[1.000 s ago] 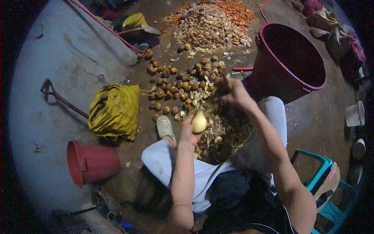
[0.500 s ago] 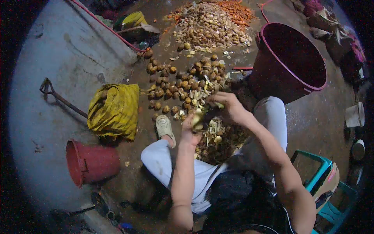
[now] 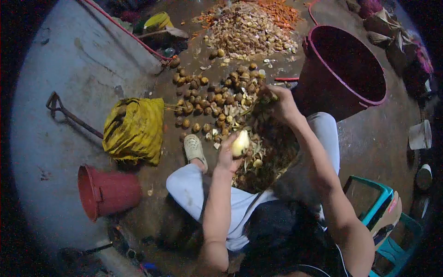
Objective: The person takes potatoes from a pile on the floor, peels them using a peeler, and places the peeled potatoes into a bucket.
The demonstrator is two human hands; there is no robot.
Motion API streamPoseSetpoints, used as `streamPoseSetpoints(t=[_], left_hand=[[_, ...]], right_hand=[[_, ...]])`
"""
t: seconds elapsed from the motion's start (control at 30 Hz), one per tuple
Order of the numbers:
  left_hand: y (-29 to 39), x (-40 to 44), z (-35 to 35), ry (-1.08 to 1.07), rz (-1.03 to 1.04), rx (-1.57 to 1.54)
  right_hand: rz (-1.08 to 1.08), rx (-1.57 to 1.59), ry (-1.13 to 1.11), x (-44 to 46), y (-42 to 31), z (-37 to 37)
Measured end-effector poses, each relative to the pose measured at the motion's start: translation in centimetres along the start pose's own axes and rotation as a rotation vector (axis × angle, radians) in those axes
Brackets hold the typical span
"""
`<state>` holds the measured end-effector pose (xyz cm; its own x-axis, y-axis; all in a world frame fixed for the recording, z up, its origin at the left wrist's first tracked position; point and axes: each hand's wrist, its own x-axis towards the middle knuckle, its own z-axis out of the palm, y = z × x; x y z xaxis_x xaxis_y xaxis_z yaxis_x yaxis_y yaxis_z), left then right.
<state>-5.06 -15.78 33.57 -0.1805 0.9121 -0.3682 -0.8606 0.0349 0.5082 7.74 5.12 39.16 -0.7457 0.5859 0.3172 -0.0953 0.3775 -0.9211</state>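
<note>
A pale, peeled round vegetable (image 3: 240,143) rests in my left hand (image 3: 228,155), with the fingers wrapped round its left side. My right hand (image 3: 282,107) is up and to the right of it, fingers closed around something dark and blurred that I cannot make out. Below and between the hands lies a heap of peelings (image 3: 256,162). Beyond my hands, many brown unpeeled round vegetables (image 3: 218,98) are spread over the floor, with pale peel strips among them.
A pile of pale cut pieces (image 3: 249,30) and orange pieces (image 3: 279,16) lies at the far side. A large dark red tub (image 3: 323,76) stands right, a yellow sack (image 3: 138,131) and red bucket (image 3: 113,191) left, a teal stool (image 3: 376,194) at lower right.
My right hand came down to the vegetable in my left hand, then moved up and right away from it. The vegetable looks paler and is turned differently in my left hand.
</note>
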Motion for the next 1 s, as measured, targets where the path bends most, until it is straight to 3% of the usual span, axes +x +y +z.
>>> streamPoseSetpoints(t=[0.03,0.13,0.2,0.27,0.33,0.4,0.43,0.5,0.53,0.6,0.67,0.7,0.73,0.8,0.87,0.9,1.0], left_hand=[[0.2,0.0,0.4,-0.038,0.041,0.015],[1.1,-0.5,1.4,-0.061,0.048,-0.006],[1.2,-0.9,2.8,0.227,0.115,-0.099],[0.4,0.0,1.0,0.236,0.136,-0.111],[-0.2,-0.1,-0.6,-0.029,0.069,0.017],[-0.2,0.3,-0.5,0.058,0.072,0.03],[0.0,0.3,-0.5,0.06,0.081,0.03],[0.4,0.3,-0.5,0.098,0.072,-0.019],[0.4,0.4,-0.4,0.097,0.074,-0.022],[0.5,0.3,0.3,0.244,0.122,-0.115],[0.5,-0.1,0.5,0.241,0.109,-0.023],[0.3,-0.7,0.6,0.234,0.093,0.072],[0.3,-0.8,1.0,0.211,0.086,0.17],[0.4,-0.9,1.2,0.213,0.102,0.197],[1.0,-0.3,0.1,0.018,-0.009,0.011],[0.9,-0.1,1.7,0.208,0.088,-0.036],[0.9,-0.2,1.6,0.236,0.122,-0.067]], right_hand=[[0.126,0.101,0.045,0.6,-0.7,-0.8],[0.02,-0.059,-0.065,-0.6,-1.8,0.4],[-0.118,-0.113,-0.277,-1.9,-1.4,2.0],[-0.233,-0.27,-0.171,-2.3,0.0,2.3],[-0.112,-0.199,-0.057,-0.5,-0.5,0.7],[-0.015,-0.252,0.058,1.3,-0.9,-0.6],[0.259,0.05,0.029,1.1,-1.3,-1.1],[0.256,0.159,-0.065,-0.2,-2.1,0.0],[-0.018,-0.039,-0.125,-1.2,-0.3,1.1],[-0.279,-0.31,-0.228,-2.6,-1.9,2.3],[-0.193,-0.216,-0.183,-2.2,2.2,1.5],[-0.041,-0.085,-0.085,-1.1,-1.1,0.9],[0.121,-0.111,-0.05,-0.1,1.0,-0.2],[0.171,0.082,0.019,1.0,1.7,-0.7],[0.024,-0.022,-0.079,-0.2,0.4,0.1],[-0.05,-0.01,-0.136,-1.0,-1.2,0.9],[-0.306,-0.39,-0.145,-2.9,-0.9,2.4]])
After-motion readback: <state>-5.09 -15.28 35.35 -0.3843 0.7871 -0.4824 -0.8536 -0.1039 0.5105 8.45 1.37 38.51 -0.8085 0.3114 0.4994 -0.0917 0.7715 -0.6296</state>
